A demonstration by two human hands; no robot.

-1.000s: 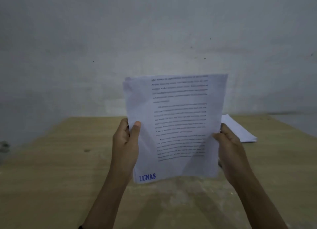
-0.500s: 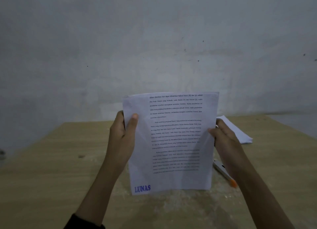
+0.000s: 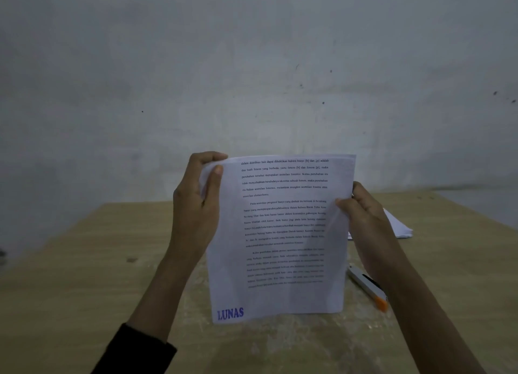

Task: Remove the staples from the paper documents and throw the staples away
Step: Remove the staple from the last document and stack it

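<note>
I hold a white paper document (image 3: pixel 283 233) upright above the wooden table (image 3: pixel 84 289); it carries printed text and a blue "LUNAS" stamp at its lower left. My left hand (image 3: pixel 196 205) grips its top left corner, thumb on the front and fingers behind. My right hand (image 3: pixel 364 219) pinches the right edge at mid-height. No staple is visible; the top left corner is covered by my left hand.
A white and orange tool like a cutter (image 3: pixel 367 286) lies on the table to the right of the document, partly behind my right forearm. A stack of white papers (image 3: pixel 398 225) lies farther back right. A grey wall rises behind the table.
The document has come lower and closer to me. My left hand has slid up from the left edge to the top left corner. The cutter has come into sight.
</note>
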